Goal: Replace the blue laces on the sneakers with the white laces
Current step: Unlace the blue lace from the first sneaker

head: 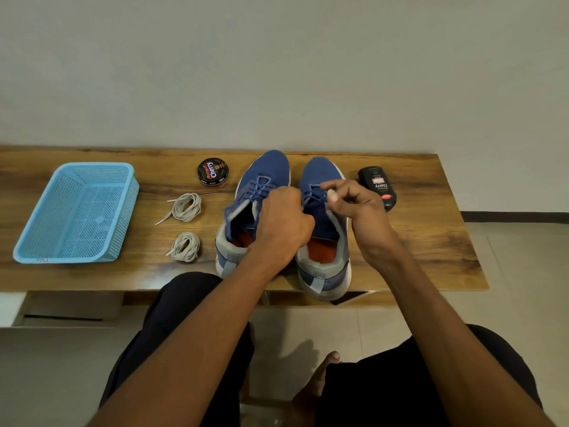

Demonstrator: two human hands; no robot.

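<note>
Blue sneakers, laces not yet swapped

I see both sneakers (320, 192) upright, toes to the wall, blue laces (261, 188) threaded — two coiled white laces (186, 206) lie left of them.

Two blue sneakers stand side by side on the one wooden counter (431, 241): the left sneaker (264, 171) and the right sneaker (320, 174), each with one blue lace threaded through it, the left sneaker's lace (260, 188) and the right sneaker's lace (314, 195). Two coiled white laces lie beside them, a far coil (186, 207) and a near coil (185, 246). There is one light-blue perforated basket (77, 214), one round black polish tin (213, 171) and one black polish bottle (379, 187). Two hands are over the sneakers: one left hand (281, 223) and one right hand (354, 201).
</note>
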